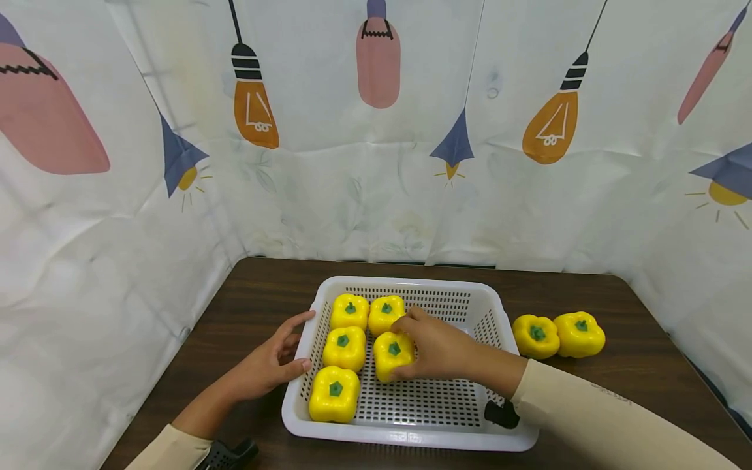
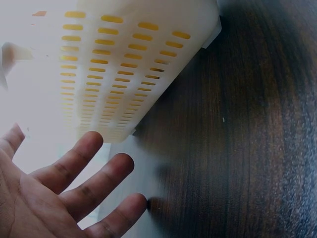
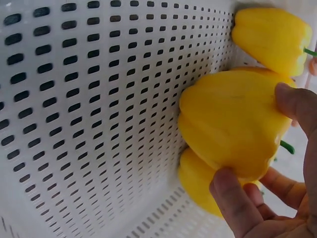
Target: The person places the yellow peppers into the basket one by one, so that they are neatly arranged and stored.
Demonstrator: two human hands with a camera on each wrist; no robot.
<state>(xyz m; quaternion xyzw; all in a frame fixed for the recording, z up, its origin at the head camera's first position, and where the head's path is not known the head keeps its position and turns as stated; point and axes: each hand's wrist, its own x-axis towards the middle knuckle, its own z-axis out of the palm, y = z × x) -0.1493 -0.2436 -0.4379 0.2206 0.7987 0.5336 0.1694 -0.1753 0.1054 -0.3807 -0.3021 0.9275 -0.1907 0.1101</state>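
Observation:
A white perforated plastic basket sits on the dark wooden table. My right hand grips a yellow bell pepper inside it, thumb on one side and fingers on the other; in the right wrist view this pepper is close to the perforated floor. Three yellow peppers line the basket's left side, the nearest pepper at the front corner. Another pepper lies just behind the held one. My left hand is at the basket's left wall with fingers spread; the left wrist view shows those fingers extended.
Two more yellow peppers, a nearer one and one beside it, lie on the table right of the basket. A white curtain printed with lamps hangs behind the table and along both sides.

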